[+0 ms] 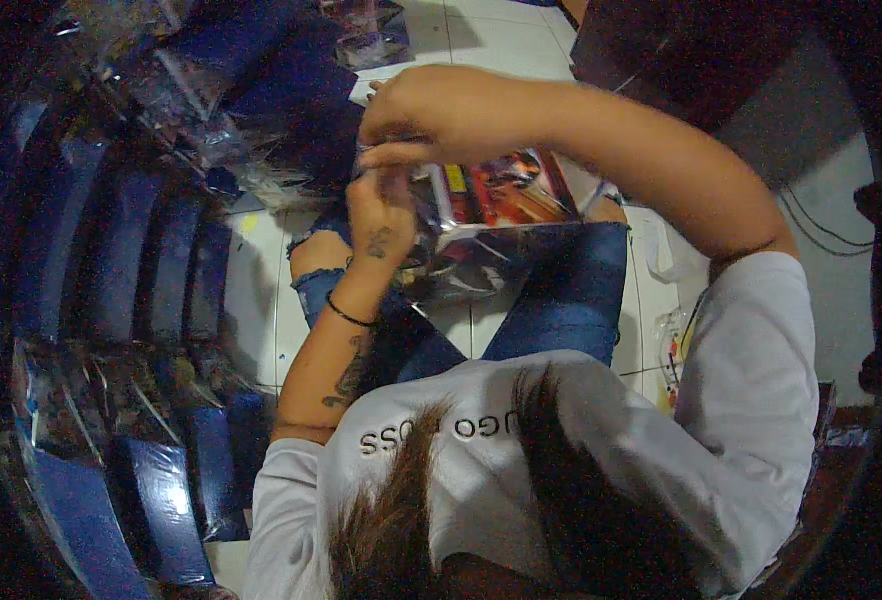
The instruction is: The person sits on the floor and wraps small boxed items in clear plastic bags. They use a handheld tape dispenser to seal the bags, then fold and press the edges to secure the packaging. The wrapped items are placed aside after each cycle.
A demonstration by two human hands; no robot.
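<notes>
Across my lap lies a flat box with a red and orange printed face, in clear plastic wrapping that hangs loose and crinkled along its near side. My left hand is at the box's left end, its fingers bent up toward the other hand. Reaching across over the far side, my right hand meets it there with curled fingers. Both hands look closed, close together and partly blurred. What is between their fingers is hidden.
Rows of dark blue plastic-wrapped packages stand along the left. More wrapped packages are piled at the far left. White floor tiles show beyond my knees. A cable hangs at the right, and a clear bag lies on the floor.
</notes>
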